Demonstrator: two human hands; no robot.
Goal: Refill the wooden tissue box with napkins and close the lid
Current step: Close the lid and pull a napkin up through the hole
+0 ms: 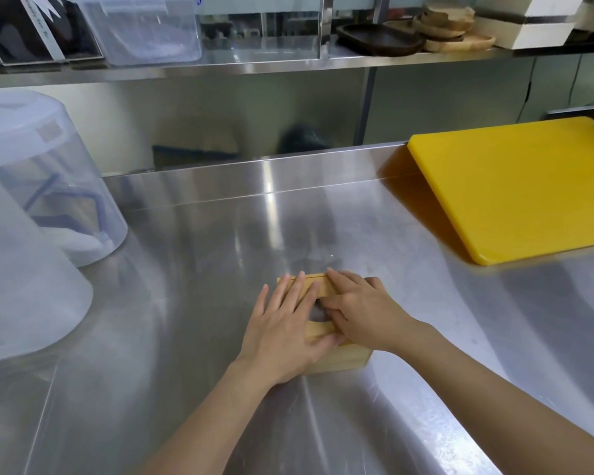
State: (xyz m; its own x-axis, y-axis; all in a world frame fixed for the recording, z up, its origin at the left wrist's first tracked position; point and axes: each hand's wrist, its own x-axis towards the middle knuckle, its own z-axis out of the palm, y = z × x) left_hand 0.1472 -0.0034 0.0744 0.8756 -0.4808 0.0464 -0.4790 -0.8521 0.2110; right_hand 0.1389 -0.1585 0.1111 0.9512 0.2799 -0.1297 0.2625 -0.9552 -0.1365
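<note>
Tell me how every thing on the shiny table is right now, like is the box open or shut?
wooden tissue box: upright on the counter, lid on top, both hands pressing it.
left hand: flat, fingers spread on the lid.
right hand: flat on the lid, fingers by the dark slot.
yellow cutting board: lying flat, bare.
clear plastic containers: upside down on the counter.
wooden trays: stacked on the shelf.

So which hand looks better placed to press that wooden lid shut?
Probably the left hand: it lies flat, palm down, across most of the wooden tissue box lid. The right hand sits curled at the lid's right side, fingertips near the dark slot, better suited to steadying.
</note>
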